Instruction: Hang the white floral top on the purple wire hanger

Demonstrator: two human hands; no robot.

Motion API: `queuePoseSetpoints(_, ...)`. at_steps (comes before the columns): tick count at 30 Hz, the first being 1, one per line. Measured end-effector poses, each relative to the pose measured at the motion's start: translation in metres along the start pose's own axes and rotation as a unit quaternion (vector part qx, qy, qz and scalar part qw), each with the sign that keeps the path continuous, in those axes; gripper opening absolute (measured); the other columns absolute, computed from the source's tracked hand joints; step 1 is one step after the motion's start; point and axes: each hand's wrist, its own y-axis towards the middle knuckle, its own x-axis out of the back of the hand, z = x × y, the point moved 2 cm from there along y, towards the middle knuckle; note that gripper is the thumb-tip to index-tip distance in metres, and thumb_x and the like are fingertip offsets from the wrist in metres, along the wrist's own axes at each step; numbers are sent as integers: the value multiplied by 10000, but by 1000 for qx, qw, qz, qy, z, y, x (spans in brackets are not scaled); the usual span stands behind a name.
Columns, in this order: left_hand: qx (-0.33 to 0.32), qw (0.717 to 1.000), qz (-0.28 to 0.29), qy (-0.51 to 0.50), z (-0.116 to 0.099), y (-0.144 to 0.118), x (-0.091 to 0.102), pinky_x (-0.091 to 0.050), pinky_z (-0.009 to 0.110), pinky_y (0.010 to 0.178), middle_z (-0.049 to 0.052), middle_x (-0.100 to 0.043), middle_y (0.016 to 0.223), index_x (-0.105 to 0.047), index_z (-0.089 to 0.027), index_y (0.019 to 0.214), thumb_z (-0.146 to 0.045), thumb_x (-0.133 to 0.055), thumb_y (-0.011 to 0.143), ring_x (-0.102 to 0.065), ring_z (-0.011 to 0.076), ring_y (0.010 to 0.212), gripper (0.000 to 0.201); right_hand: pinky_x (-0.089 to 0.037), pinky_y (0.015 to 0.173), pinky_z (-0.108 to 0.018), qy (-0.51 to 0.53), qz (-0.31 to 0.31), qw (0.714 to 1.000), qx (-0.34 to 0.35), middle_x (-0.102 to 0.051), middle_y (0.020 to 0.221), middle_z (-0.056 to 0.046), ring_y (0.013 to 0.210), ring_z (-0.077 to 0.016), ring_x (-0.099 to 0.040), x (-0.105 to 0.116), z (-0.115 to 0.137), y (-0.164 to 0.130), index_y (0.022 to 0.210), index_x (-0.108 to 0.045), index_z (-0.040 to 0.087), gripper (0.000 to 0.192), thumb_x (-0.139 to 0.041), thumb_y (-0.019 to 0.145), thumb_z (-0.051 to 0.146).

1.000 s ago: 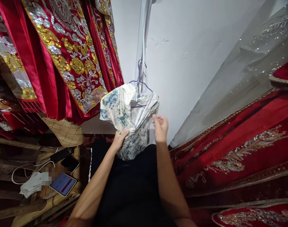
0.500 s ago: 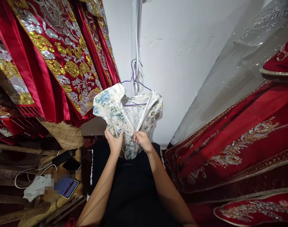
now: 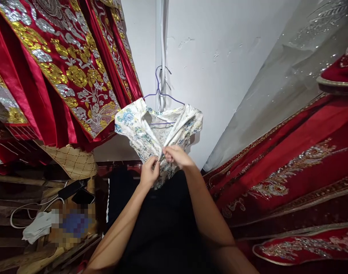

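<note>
In front of me a short-sleeved floral blouse point(image 3: 139, 131), cream with blue and green print, hangs on a purple wire hanger point(image 3: 158, 92). Its V-shaped neckline lies spread, with the inner back of the cloth showing. My left hand point(image 3: 150, 171) pinches the blouse's front edge just below the point of the V. Close beside it, slightly higher, my right hand point(image 3: 176, 155) is closed on the other front edge. Both hands nearly meet at the middle. The lower part of the blouse is partly hidden behind my hands and my dark clothing.
Red gowns with gold and silver embroidery point(image 3: 77, 76) hang at the left. Red beaded garments point(image 3: 276, 167) and a sheer sparkly veil point(image 3: 256, 87) fill the right. A wooden stool at lower left holds a phone point(image 3: 83, 197), a white cable and crumpled tissue point(image 3: 38, 226).
My left hand has moved right from the blouse's side to the front edge and now pinches it. My right hand has shifted slightly up; the neckline's two edges have come together at the bottom.
</note>
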Motion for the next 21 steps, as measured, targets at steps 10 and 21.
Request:
queuePoseSetpoints(10, 6, 975, 198, 103, 22, 68, 37, -397, 283, 613, -10, -541, 591, -533, -202, 659, -105, -654, 719, -515, 170, 578, 167, -228, 335, -140, 39, -124, 981, 145, -493, 456, 50, 354, -32, -361, 4, 159, 76, 665, -587, 148, 238, -621, 891, 215)
queuePoseSetpoints(21, -221, 973, -35, 62, -110, 187, 117, -482, 295, 756, 48, -711, 891, -661, -182, 1027, -236, -539, 968, -634, 168, 788, 147, -327, 432, -185, -39, -85, 971, 220, -535, 483, 35, 407, -69, -424, -9, 143, 58, 676, -600, 167, 246, -548, 911, 223)
